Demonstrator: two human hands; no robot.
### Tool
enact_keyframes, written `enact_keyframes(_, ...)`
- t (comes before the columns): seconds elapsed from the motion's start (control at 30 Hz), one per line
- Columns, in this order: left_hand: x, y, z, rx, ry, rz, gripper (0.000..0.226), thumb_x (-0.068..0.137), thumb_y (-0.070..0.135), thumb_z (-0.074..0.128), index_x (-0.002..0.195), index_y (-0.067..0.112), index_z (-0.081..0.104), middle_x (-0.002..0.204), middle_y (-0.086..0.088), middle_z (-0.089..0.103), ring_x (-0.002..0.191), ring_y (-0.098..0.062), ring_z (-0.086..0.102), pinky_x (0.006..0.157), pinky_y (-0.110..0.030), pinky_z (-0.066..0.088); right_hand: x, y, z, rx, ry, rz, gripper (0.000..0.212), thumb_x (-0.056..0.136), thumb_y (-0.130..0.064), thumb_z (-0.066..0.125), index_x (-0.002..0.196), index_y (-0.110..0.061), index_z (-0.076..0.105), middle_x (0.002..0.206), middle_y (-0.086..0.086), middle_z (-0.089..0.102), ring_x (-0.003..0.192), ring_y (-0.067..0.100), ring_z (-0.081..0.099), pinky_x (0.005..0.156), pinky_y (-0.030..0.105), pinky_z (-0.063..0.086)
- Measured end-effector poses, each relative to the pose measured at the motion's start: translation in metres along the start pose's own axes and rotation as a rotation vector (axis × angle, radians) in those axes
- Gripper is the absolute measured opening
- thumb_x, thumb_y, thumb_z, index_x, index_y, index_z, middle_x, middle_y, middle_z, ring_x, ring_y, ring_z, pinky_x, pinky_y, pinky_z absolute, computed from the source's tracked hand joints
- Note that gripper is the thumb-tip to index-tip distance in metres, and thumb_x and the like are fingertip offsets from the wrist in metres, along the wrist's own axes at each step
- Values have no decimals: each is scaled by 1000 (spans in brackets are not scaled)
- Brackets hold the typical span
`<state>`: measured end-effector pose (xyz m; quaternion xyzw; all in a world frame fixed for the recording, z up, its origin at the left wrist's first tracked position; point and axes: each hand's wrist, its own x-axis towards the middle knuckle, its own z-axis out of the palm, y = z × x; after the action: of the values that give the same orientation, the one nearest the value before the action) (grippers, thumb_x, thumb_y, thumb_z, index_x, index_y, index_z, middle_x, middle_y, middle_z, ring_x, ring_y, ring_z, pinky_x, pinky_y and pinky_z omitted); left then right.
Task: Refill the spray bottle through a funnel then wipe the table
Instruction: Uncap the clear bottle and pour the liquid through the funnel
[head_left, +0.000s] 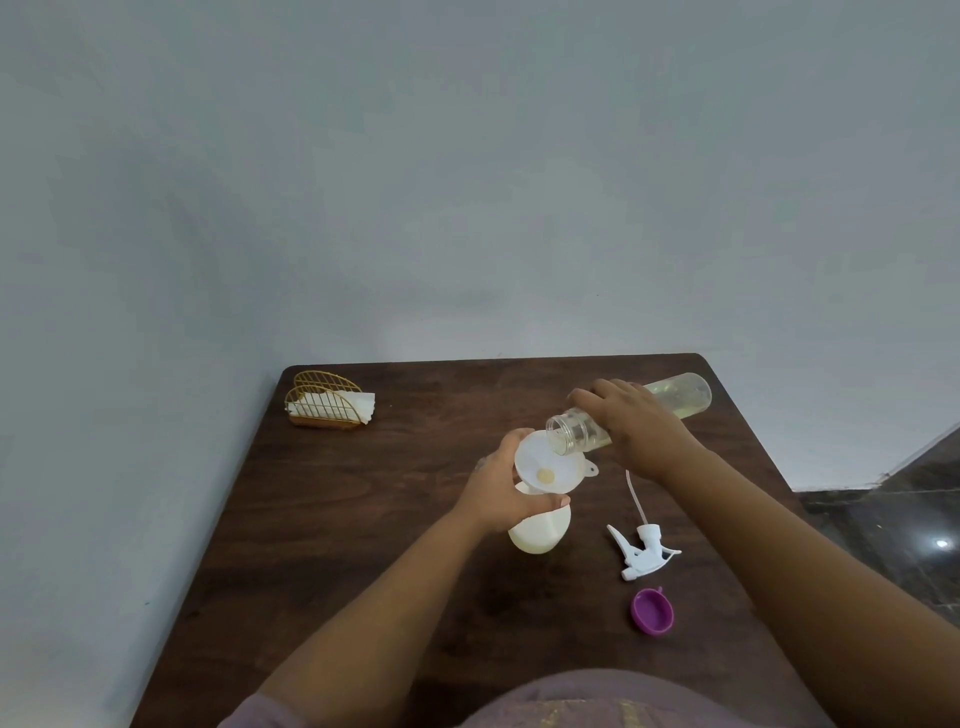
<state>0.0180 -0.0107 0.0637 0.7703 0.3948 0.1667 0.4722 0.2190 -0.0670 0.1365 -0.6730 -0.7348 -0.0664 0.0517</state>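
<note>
Funnel (549, 464), white plastic cone, sits in the milky round spray bottle (537, 532) on the dark wood surface (363, 519). My left hand (501, 493) grips that bottle's neck; my right hand (631, 428) holds a clear ribbed refill bottle (675, 397) tilted over the funnel's rim.

White spray bottle (537, 532) upright — white funnel (548, 462) seated in its neck.

Dark wooden table (322, 519) bearing napkin holder (328, 400), spray bottle (537, 532), detached trigger sprayer (641, 551) and purple cap (652, 611)
</note>
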Motion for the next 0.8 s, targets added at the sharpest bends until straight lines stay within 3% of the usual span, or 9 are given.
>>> enact_keyframes(0.33, 0, 1, 0, -3, 3, 1, 87, 67, 44, 85, 138, 35, 36, 130, 13, 51, 115, -10, 52, 93, -30, 49, 1, 0, -1, 10, 14, 2, 43, 79, -9, 63, 119, -23, 53, 103, 0, 57, 97, 23, 54, 83, 30, 36)
enact_keyframes(0.6, 0, 0, 1, 2, 3, -4, 90, 65, 47, 85, 139, 36, 35, 132, 13, 51, 118, -13, 52, 97, -36, 51, 1, 1, -1, 8, 12, 0, 44, 79, -8, 63, 118, -24, 52, 103, -1, 57, 97, 22, 54, 85, 31, 39)
enact_keyframes(0.8, -1, 0, 0, -9, 3, -2, 87, 66, 44, 85, 137, 36, 36, 129, 15, 51, 115, -10, 52, 93, -30, 50, 1, 1, 0, 6, 9, -5, 43, 78, -9, 64, 116, -24, 53, 101, 0, 57, 94, 23, 55, 84, 32, 41)
